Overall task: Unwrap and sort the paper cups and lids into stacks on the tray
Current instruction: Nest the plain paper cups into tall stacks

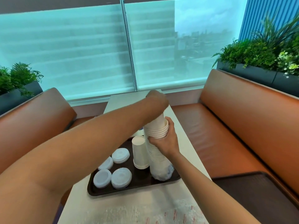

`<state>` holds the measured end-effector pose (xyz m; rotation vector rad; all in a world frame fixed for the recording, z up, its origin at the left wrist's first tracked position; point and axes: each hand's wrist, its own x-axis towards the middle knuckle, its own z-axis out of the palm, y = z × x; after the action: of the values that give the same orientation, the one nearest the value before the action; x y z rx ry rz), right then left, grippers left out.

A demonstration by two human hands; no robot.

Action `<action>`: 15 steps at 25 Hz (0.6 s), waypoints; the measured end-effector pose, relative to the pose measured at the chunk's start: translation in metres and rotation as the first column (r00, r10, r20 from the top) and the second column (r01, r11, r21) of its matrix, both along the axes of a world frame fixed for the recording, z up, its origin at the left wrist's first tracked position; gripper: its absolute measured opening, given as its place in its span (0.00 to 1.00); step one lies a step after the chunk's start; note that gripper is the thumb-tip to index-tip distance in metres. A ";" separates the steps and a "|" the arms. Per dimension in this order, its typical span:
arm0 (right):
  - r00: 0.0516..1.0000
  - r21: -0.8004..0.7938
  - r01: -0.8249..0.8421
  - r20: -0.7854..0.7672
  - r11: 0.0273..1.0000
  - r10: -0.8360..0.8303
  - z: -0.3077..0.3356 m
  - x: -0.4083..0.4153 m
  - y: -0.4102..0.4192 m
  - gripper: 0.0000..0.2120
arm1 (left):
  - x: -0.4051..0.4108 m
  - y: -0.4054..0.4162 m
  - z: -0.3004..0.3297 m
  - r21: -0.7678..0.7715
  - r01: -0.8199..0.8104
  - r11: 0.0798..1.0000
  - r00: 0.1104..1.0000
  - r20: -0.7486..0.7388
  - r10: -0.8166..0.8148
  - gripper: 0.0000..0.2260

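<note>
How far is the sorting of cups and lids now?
Done: four white plastic lid piles and a short upside-down white paper cup stack stand on the dark brown tray. In hand: left hand and right hand grip the tall cup stack. Left: clear wrap at its base.

Bright, cool daylight from the window [97,50] ahead of you; wide-angle bend at the edges.

Your light is soft and bluish, filtered through the blinds, so shadows on the table [191,152] and tray [140,183] are faint and lie toward you. The benches [242,126] carry broad, dull sheen along their tops. Your left hand [157,101] is smeared by motion, and the left forearm near the lens is soft. The plastic wrap [145,212] at the table's near edge is blurred. The window frame bows and the plants [265,50] lean at the corners.
</note>
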<state>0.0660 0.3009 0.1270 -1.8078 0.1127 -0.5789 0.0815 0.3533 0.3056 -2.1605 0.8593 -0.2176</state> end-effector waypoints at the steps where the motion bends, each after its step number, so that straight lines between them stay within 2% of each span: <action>1: 1.000 -0.009 -0.008 0.004 1.000 0.008 0.001 -0.001 0.000 0.45 | 0.002 0.008 0.002 -0.012 -0.012 1.000 0.999 0.046 0.012 0.23; 2: 1.000 -0.024 -0.026 0.005 0.999 0.026 0.002 -0.002 0.001 0.44 | 0.003 0.019 0.006 -0.011 0.028 1.000 0.994 0.101 -0.027 0.26; 5: 0.999 -0.041 -0.039 0.015 0.998 0.040 0.003 -0.004 0.007 0.41 | 0.009 0.042 0.007 -0.014 0.055 0.998 0.988 0.144 -0.052 0.29; 8: 0.999 0.048 0.004 0.042 0.999 -0.006 0.000 -0.002 0.005 0.41 | 0.009 0.059 0.028 -0.211 0.123 0.970 0.986 0.136 -0.095 0.33; 10: 0.999 0.076 -0.005 0.041 0.997 0.002 -0.002 -0.002 0.000 0.42 | 0.016 0.077 0.032 -0.495 0.072 0.866 0.997 0.034 -0.063 0.36; 11: 0.999 0.069 -0.008 0.038 0.998 0.006 -0.003 -0.002 -0.001 0.42 | 0.023 0.087 0.025 -0.628 0.013 0.778 0.998 -0.042 -0.050 0.38; 12: 0.999 0.056 -0.007 0.038 0.998 0.004 -0.003 -0.001 -0.001 0.42 | 0.032 0.097 0.013 -0.768 -0.057 0.638 0.993 -0.110 -0.044 0.39; 14: 1.000 0.038 0.002 0.031 0.999 -0.003 -0.002 0.001 -0.001 0.42 | 0.050 0.107 -0.029 -0.952 -0.208 0.223 0.974 -0.223 -0.043 0.39; 15: 1.000 0.038 0.002 0.027 0.999 -0.003 -0.003 0.002 -0.002 0.43 | 0.057 0.108 -0.053 -0.957 -0.288 -0.013 0.957 -0.288 -0.033 0.39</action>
<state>0.0678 0.2988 0.1244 -1.7630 0.1069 -0.5994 0.1381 0.4613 0.2523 -3.7706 0.5822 -0.6869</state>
